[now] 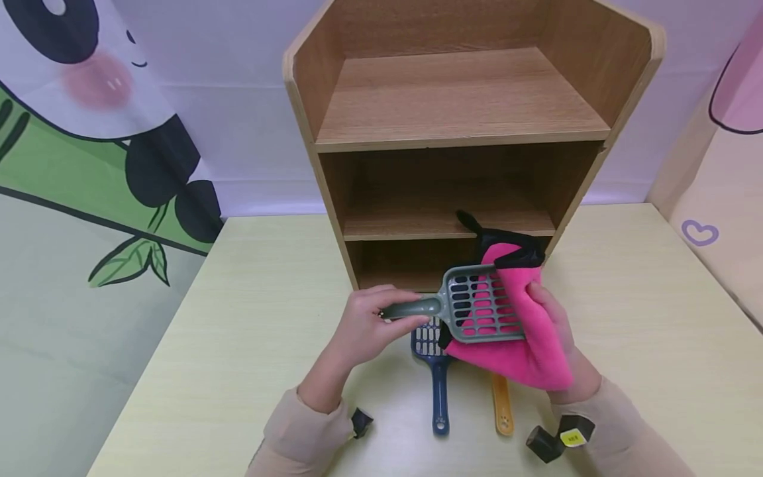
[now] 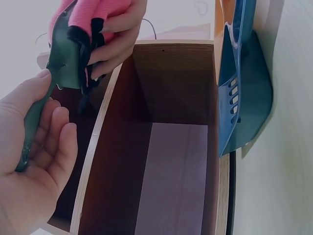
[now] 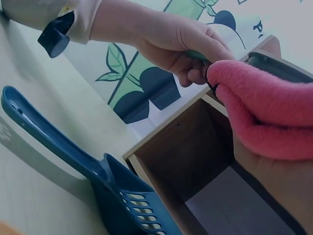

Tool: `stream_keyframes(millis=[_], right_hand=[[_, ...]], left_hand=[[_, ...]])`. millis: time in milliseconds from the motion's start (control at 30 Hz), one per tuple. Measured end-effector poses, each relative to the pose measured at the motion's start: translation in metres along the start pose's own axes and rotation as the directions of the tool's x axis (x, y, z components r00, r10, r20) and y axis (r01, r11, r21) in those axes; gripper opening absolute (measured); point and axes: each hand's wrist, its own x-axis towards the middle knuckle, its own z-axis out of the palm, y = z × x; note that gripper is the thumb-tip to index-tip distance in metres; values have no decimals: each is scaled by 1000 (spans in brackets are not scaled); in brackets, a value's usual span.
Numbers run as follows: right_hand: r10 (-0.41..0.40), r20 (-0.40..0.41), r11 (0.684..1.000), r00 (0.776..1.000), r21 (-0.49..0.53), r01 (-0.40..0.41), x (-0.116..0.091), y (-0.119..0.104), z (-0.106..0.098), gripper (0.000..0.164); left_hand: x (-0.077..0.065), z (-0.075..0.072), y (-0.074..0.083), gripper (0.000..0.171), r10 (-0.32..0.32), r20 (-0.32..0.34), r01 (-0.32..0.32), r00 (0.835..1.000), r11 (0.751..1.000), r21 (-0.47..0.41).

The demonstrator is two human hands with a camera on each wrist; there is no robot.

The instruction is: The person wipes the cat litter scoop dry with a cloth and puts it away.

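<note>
My left hand (image 1: 363, 324) grips the handle of a grey-green litter scoop (image 1: 441, 306), pinched between thumb and fingers. Its slotted head lies against a pink cloth (image 1: 536, 344) with black trim, which my right hand (image 1: 566, 334) holds around the far side of the head. In the left wrist view, the right fingers (image 2: 120, 41) wrap the pink cloth at the scoop's head. Below, on the table, lie a blue litter scoop (image 1: 440, 391) and an orange handle (image 1: 503, 404); the orange one's upper part is hidden under the cloth.
A wooden shelf unit (image 1: 459, 142) with open tiers stands right behind the hands, on a pale table (image 1: 262, 311). The blue scoop's head lies close to its front edge. A printed cloth backdrop (image 1: 250, 119) hangs behind.
</note>
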Motion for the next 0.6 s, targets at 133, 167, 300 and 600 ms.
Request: stream_keyframes(millis=[133,167,300,600], right_hand=[[175,-225,973,959,186,-134,-4,-7,3,55],[199,-287,974,937,163,-157,-5,-10,4,55],[177,-604,960,777,-69,-272,-4,-18,8,50],[-237,-783,659,575,-564,-498,2,-21,-1,50]], left_hand=[[1,-1,1,29,-6,3,6,1000,1000,2],[1,-1,1,29,-8,3,8,1000,1000,3],[2,-1,2,28,-25,8,25,1000,1000,9],[1,-1,0,29,-41,17,39,999,996,85]])
